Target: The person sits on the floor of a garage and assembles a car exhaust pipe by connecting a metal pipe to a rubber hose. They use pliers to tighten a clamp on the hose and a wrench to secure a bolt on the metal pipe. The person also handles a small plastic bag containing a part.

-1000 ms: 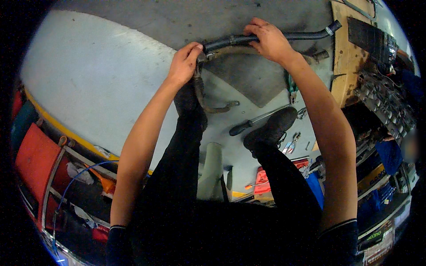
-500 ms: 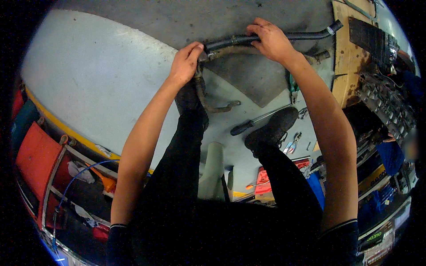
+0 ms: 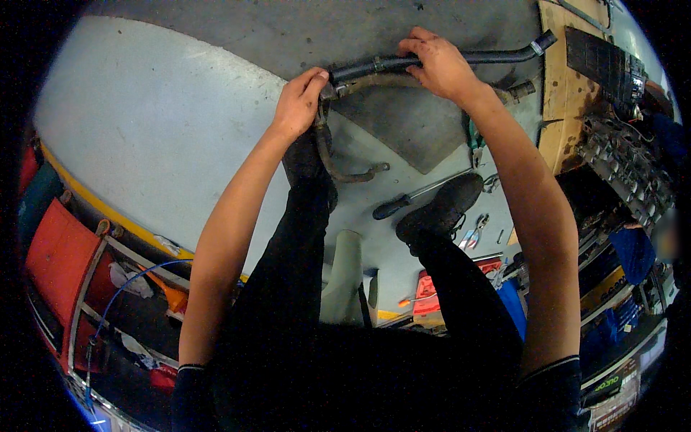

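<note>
A long black rubber hose (image 3: pixel 497 59) lies across the far part of the view, with a pale band close to its bent right end. Alongside runs an older, brown-stained hose (image 3: pixel 392 79), from whose left joint a thin dirty branch pipe (image 3: pixel 327 158) curves back toward me. My left hand (image 3: pixel 299 104) is closed around the left end of the hoses at this joint, thumb on top. Farther right, my right hand (image 3: pixel 440 66) grips the black hose with bent fingers. Its palm hides part of both hoses.
Between my shoes lies a long screwdriver (image 3: pixel 392 209). Green-handled pliers (image 3: pixel 475 137), smaller pliers (image 3: pixel 475 234) and a red tool case (image 3: pixel 428 301) are at the right. Stained cardboard (image 3: pixel 565 93) borders dark engine parts (image 3: pixel 626 158). A red-sided cart (image 3: pixel 61 245) stands left.
The left part of the black hose has shifted very slightly left, along with my left hand. My right hand stays nearly in place on the hose.
</note>
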Demonstrator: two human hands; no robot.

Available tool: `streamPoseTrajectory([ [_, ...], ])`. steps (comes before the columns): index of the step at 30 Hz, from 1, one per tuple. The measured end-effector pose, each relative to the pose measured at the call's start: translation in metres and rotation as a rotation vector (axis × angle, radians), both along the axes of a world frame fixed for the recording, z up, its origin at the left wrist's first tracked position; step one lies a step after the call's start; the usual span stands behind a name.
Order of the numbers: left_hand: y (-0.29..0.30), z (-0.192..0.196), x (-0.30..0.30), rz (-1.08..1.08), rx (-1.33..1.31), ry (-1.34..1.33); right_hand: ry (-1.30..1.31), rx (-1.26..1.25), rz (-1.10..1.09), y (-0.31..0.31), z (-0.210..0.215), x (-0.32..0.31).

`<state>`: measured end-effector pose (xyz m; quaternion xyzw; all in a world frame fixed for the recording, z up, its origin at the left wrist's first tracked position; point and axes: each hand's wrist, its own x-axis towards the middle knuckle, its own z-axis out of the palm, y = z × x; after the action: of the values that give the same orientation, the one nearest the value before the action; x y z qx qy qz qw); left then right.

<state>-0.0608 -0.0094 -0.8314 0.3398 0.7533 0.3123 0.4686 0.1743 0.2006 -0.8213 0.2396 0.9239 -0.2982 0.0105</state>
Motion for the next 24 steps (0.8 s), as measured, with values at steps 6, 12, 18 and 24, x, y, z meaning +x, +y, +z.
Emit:
streamPoseTrajectory([
  [6, 0.000, -0.002, -0.004, -0.033, -0.006, -0.030, -0.061, -0.046, 0.038, 0.009, -0.006, 0.007],
  [12, -0.006, -0.009, -0.002, 0.047, 0.004, -0.062, -0.082, -0.047, 0.016, 0.007, -0.009, 0.006],
  [18, -0.001, 0.003, -0.001, 0.046, -0.031, -0.065, -0.014, -0.030, 0.061, 0.008, -0.013, 0.006],
  [24, -0.001, 0.000, -0.003, 0.005, -0.019, -0.078, -0.041, -0.047, 0.028, 0.006, 0.002, 0.000],
])
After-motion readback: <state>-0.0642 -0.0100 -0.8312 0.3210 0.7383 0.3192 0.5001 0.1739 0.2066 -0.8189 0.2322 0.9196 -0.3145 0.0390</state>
